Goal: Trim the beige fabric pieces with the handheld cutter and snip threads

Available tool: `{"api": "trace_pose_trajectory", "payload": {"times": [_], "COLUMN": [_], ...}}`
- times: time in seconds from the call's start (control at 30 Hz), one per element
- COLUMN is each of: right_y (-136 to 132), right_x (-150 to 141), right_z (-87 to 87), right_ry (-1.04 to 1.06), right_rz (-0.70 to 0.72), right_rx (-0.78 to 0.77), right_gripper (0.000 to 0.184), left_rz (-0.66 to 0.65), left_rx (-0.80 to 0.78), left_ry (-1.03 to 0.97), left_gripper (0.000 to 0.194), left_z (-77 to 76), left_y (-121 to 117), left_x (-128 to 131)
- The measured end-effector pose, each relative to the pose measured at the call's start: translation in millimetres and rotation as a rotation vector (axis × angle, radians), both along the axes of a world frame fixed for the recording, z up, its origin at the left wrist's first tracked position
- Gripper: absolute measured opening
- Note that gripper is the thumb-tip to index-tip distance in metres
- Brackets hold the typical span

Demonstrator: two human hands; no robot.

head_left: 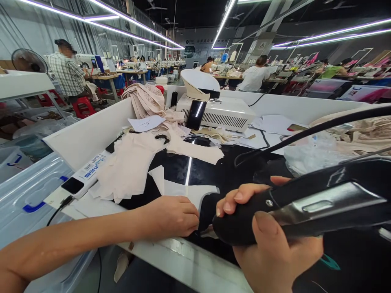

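My left hand (179, 215) is closed, fingertips pressed together at the lower edge of a pale cut fabric piece (191, 191) lying on the black table surface. Part of that piece is hidden beneath the hand. My right hand (269, 244) wraps round a black handheld tool (293, 203) with a silver metal strip along its side; its kind is unclear. The tool's rounded end points left, close to my left fingers. Beyond my left hand lies a stack of pale pink fabric pieces (128, 167). Another curved pale piece (195, 150) rests further back.
A phone (196, 114) leans against a white vented box (214, 112) with a white cap (200, 83) on top. A black cable (317, 132) arches over the right side, near a clear plastic bag (317, 154). Clear bins (33, 195) stand left. Several people sit at sewing tables behind.
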State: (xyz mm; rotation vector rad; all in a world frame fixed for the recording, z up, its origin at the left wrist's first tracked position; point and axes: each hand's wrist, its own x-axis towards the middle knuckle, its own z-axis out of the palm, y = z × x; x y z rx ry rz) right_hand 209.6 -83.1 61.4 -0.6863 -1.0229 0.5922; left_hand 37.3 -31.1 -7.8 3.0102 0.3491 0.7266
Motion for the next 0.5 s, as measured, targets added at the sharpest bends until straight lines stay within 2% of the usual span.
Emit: {"api": "trace_pose_trajectory", "payload": {"times": [0.2, 0.5], "right_y": [4.0, 7.6], "right_x": [-3.4, -4.9], "right_z": [-3.5, 2.9], "right_ry": [0.026, 0.091], "right_rz": [-0.004, -0.035], "right_rx": [0.023, 0.027], "right_gripper": [0.048, 0.051], "left_rz": [0.011, -0.002], "left_rx": [-0.203, -0.211], "left_ry": [-0.094, -0.161], "left_gripper": [0.014, 0.018], "left_z": [-6.3, -6.8], "left_y": [4.2, 3.6], "left_x": [-0.7, -1.2]}}
